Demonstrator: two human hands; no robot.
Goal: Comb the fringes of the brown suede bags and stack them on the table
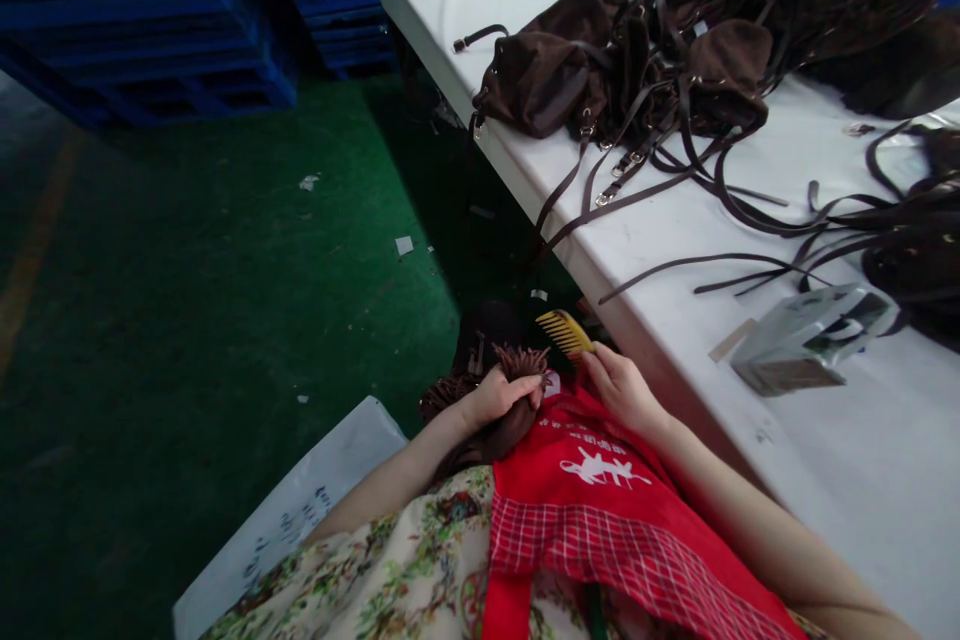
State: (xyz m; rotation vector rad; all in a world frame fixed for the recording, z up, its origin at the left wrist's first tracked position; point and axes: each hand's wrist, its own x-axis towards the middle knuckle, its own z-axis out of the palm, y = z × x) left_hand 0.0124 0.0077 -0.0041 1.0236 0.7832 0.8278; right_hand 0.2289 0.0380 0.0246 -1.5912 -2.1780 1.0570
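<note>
My left hand (504, 396) is closed around a brown fringe (523, 362), whose thin strands stick up past the fingers. The fringe seems to belong to a dark brown bag (480, 450) resting on my lap, partly hidden by my forearm. In my right hand (621, 382) is a yellow wide-toothed comb (566, 332), gripped by one end. Its teeth point left, above the fringe and apart from it. A red apron (592, 440) lies under both hands.
On my right stands a white-covered table (720, 360) with a heap of brown bags (555, 70) and trailing straps. A clear plastic package (817, 340) lies near its edge. Blue pallets (150, 30) are stacked at the far left. A white sack (300, 500) is beside me.
</note>
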